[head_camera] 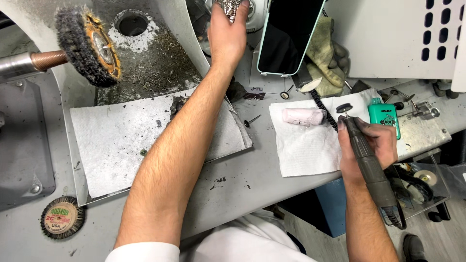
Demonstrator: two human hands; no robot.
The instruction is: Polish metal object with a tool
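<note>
A small metal piece (232,7) is gripped by the left hand (227,36). A rotary tool (366,157) is clamped in the right hand (369,148), above a white paper towel (306,145).

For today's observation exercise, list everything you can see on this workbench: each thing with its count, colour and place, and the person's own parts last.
brush wheel: 1, dark bristles, orange hub, on spindle, upper left
loose brush wheel: 1, black, tan centre, lower left
paper sheets: 2, white, one mid-left, one right
phone: 1, dark screen, pale green edge, propped top centre
pink block: 1, on the right sheet
green device: 1, right of that sheet
gloves: yellowish, behind phone
rotary handpiece: 1, dark grey, in right hand
metal piece: 1, silvery, in left hand
left hand: top centre
right hand: right
</note>
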